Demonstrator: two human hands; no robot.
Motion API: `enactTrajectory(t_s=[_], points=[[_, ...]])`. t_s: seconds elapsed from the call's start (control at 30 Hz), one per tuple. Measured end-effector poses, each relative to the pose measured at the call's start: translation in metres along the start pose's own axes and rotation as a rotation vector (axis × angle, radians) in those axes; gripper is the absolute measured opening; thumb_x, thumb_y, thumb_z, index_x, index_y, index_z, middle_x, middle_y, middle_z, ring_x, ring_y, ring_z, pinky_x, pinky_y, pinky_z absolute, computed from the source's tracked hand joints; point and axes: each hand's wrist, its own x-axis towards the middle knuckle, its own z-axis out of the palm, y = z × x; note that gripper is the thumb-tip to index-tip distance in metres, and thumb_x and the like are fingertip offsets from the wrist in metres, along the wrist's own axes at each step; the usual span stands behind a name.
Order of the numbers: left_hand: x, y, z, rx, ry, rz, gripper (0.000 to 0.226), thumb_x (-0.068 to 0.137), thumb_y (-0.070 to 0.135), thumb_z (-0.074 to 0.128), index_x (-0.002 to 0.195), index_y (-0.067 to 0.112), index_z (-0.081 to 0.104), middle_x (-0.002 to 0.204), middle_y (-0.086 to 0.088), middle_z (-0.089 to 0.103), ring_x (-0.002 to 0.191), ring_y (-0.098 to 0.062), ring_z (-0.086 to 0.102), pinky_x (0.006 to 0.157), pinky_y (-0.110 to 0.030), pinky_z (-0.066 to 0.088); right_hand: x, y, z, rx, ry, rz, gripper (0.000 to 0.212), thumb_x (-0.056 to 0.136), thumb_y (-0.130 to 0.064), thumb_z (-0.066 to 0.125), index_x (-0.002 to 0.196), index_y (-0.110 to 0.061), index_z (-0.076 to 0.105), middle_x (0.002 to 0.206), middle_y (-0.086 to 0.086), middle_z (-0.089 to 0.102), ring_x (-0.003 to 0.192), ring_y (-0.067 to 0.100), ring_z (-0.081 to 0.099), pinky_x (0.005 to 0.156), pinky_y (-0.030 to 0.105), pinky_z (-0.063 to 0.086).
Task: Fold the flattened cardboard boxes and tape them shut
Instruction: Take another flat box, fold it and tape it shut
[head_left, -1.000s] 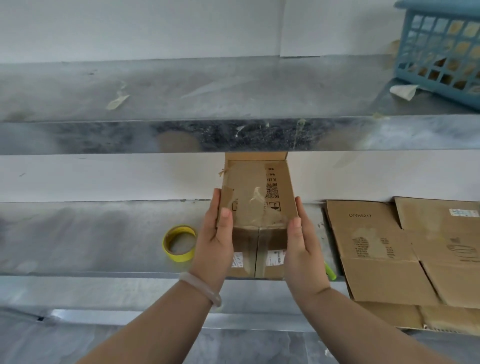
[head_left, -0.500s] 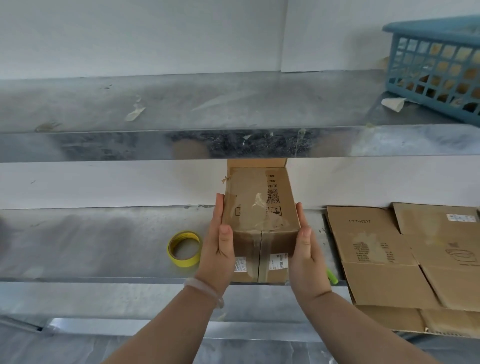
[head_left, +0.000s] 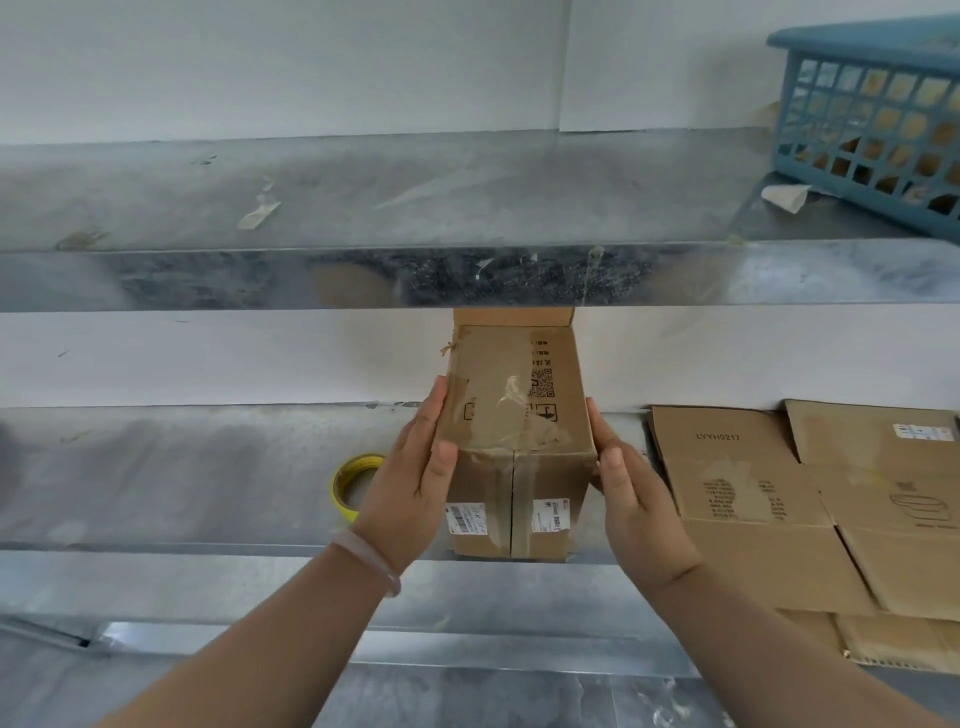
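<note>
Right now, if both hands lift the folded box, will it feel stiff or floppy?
Probably fairly stiff: the folded box keeps square edges between the left hand and right hand. Likely light, being small cardboard. Its glossy tape could feel slippery.

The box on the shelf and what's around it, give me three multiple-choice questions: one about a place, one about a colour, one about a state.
1. Where is the roll of tape relative to the box?
A. On top of it
B. On the shelf to its left
C. Inside the basket

2. What colour is the basket on the upper shelf?
A. Blue
B. Red
C. Black

3. How is the box being held?
A. By one hand from above
B. Not touched at all
C. Between both hands, one on each side

Answers:
1 B, the yellow roll lies flat on the lower shelf, just behind the left hand.
2 A, its lattice walls are blue.
3 C, the left hand and right hand press opposite sides of the folded box.
</note>
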Motion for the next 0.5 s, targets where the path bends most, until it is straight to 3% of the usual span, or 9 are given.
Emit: enactTrajectory(t_s=[0.1, 0.2, 0.3, 0.37, 0.5], points=[[-0.001, 0.024, 0.026, -0.302, 0.180, -0.143, 0.063, 0.080, 0.069, 0.055, 0.136, 0.045, 0.040, 0.132, 0.019, 0.053, 0.123, -0.003, 0.051, 0.099, -0.030, 0.049, -0.003, -0.020, 0.025, 0.187, 0.091, 0.043, 0.064, 0.087, -0.063, 0.054, 0.144, -0.038, 0.040, 0.134, -0.022, 0.057, 0.126, -0.002, 0.050, 0.102, 0.022, 0.045], [0.005, 0.035, 0.043, -0.400, 0.313, -0.225, 0.060, 0.071, 0.051, 0.073, 0.124, 0.051, 0.047, 0.118, 0.022, 0.060, 0.112, -0.001, 0.059, 0.090, -0.026, 0.054, 0.005, -0.031, 0.037, 0.134, 0.248, 0.142, 0.078, 0.068, -0.064, 0.071, 0.137, -0.040, 0.042, 0.122, -0.020, 0.062, 0.114, -0.001, 0.058, 0.096, 0.027, 0.051], [0.002, 0.029, 0.047, -0.467, 0.299, -0.187, 0.065, 0.079, 0.048, 0.068, 0.138, 0.036, 0.044, 0.126, 0.017, 0.060, 0.117, -0.008, 0.058, 0.094, -0.031, 0.053, 0.009, -0.025, 0.036, 0.060, 0.232, 0.072, 0.064, 0.081, -0.062, 0.061, 0.139, -0.041, 0.045, 0.122, -0.021, 0.063, 0.116, -0.002, 0.057, 0.098, 0.030, 0.050], [-0.002, 0.020, 0.047, -0.403, 0.290, -0.110, 0.069, 0.086, 0.054, 0.060, 0.144, 0.024, 0.039, 0.136, 0.008, 0.055, 0.126, -0.016, 0.053, 0.099, -0.042, 0.050, 0.008, -0.018, 0.036, 0.038, 0.226, 0.036, 0.059, 0.088, -0.062, 0.051, 0.143, -0.041, 0.042, 0.128, -0.023, 0.060, 0.123, -0.002, 0.052, 0.101, 0.027, 0.045], [-0.002, 0.001, 0.040, -0.159, 0.226, 0.031, 0.062, 0.095, 0.058, 0.039, 0.147, 0.023, 0.034, 0.151, -0.005, 0.038, 0.138, -0.025, 0.039, 0.104, -0.056, 0.041, 0.005, -0.007, 0.039, 0.084, 0.275, 0.042, 0.061, 0.092, -0.064, 0.037, 0.148, -0.040, 0.035, 0.131, -0.040, 0.049, 0.127, -0.011, 0.044, 0.094, 0.003, 0.037]])
